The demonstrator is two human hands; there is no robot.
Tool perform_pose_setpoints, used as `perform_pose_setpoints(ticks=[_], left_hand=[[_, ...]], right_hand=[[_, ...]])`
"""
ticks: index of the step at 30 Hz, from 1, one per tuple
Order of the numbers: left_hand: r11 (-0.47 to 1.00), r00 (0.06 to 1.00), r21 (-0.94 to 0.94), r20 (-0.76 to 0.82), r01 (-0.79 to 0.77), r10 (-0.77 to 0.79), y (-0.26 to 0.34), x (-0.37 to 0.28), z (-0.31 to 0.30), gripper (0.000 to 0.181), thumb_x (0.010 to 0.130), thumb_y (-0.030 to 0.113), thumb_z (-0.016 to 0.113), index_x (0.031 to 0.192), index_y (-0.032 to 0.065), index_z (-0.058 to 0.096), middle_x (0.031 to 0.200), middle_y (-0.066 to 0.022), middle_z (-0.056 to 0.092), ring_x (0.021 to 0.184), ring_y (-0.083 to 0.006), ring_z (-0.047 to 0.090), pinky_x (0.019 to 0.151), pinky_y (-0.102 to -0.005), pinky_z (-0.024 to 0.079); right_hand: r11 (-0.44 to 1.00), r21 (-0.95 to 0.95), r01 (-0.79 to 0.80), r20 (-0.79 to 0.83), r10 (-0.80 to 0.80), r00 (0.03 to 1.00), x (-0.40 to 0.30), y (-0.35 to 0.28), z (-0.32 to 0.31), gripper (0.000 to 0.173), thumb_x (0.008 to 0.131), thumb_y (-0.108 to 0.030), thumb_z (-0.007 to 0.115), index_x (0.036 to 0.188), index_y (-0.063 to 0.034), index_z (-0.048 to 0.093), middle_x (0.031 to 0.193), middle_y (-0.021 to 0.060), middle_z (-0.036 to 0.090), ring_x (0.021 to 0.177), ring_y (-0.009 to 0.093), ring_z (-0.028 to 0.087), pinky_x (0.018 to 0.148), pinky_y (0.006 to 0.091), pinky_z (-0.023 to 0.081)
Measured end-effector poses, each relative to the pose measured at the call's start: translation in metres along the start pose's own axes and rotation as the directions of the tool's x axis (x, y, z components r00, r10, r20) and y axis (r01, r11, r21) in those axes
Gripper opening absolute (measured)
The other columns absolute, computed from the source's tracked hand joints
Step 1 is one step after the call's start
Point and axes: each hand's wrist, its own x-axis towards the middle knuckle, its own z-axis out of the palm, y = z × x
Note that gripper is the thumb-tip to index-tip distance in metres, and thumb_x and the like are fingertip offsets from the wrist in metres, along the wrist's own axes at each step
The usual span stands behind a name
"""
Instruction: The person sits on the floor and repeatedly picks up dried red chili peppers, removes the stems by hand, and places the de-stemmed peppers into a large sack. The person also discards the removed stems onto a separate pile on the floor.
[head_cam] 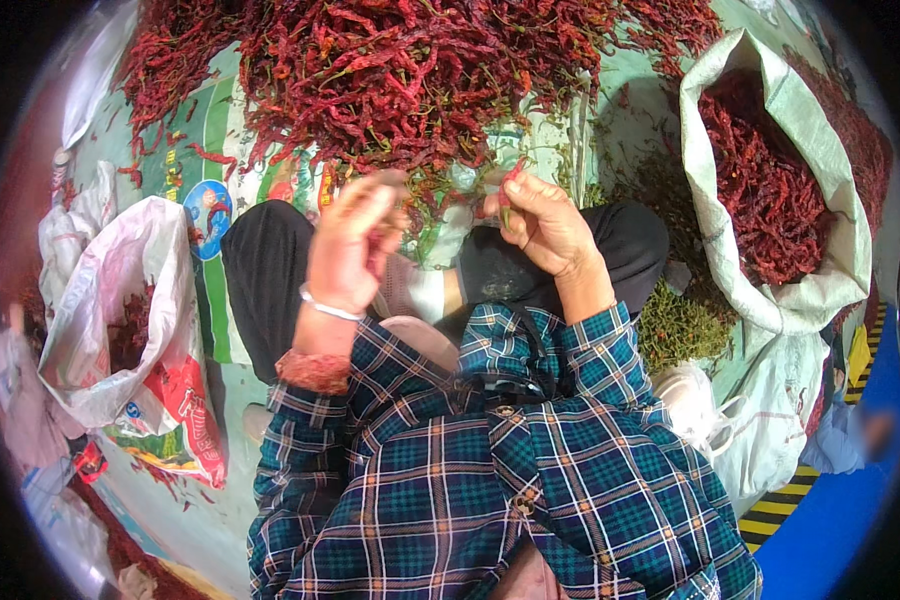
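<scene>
A big heap of dried red chili peppers (pixel 390 67) lies in front of me on printed plastic sacking (pixel 217 135). My right hand (pixel 544 217) grips one dried red chili (pixel 505 191) by its green stem end between thumb and fingers, just short of the heap. Level with it, my left hand (pixel 352 247), wearing a white bracelet, is raised and blurred by motion. Something red shows at its palm, perhaps chilies, but the blur hides how the fingers are set. Loose chilies and stems lie on the sacking between and beyond both hands.
At the right stands an open white woven sack (pixel 776 315) of red chilies; an open plastic sack (pixel 120 397) with some chilies is at the left. Green stems (pixel 679 326) are piled beside my right knee. Another person (pixel 836 442) is at the far right, near a blue floor strip (pixel 832 525).
</scene>
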Motion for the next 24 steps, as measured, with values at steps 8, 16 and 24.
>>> perform_pose_setpoints(ticks=[8,16,24], left_hand=[[0.974,0.984,0.194,0.111,0.117,-0.140,-0.047,0.010,0.014,0.018,0.085,0.015,0.063,0.099,0.0053,0.060,0.073,0.0028,0.056,0.059,-0.0033,0.049,0.048,-0.0169,0.035],[0.973,0.994,-0.203,0.042,0.112,-0.106,-0.064,0.012,0.005,0.009,0.089,0.015,0.057,0.094,0.0080,0.056,0.083,-0.0017,0.061,0.069,-0.0085,0.053,0.058,-0.0215,0.040],[0.894,0.993,-0.434,0.084,0.112,-0.084,-0.073,0.015,0.014,0.007,0.090,0.012,0.055,0.095,0.0076,0.055,0.087,-0.0075,0.063,0.074,-0.0144,0.060,0.062,-0.0240,0.049]], right_hand=[[0.851,-0.513,0.114,0.157,-0.038,0.987,-0.010,0.024,0.024,0.046,0.084,-0.006,0.061,0.127,0.0008,0.047,0.069,0.0000,0.057,0.055,0.003,0.047,0.049,0.0169,0.037],[0.731,-0.652,0.202,0.041,-0.232,0.972,-0.009,0.050,0.026,0.025,0.077,-0.001,0.060,0.102,0.0002,0.056,0.057,0.0001,0.051,0.051,0.008,0.048,0.046,0.0247,0.037],[0.075,-0.997,0.032,-0.028,-0.684,0.729,-0.001,0.060,0.043,0.020,0.077,-0.012,0.052,0.095,-0.0048,0.056,0.063,0.0207,0.059,0.061,0.040,0.060,0.058,0.0463,0.048]])
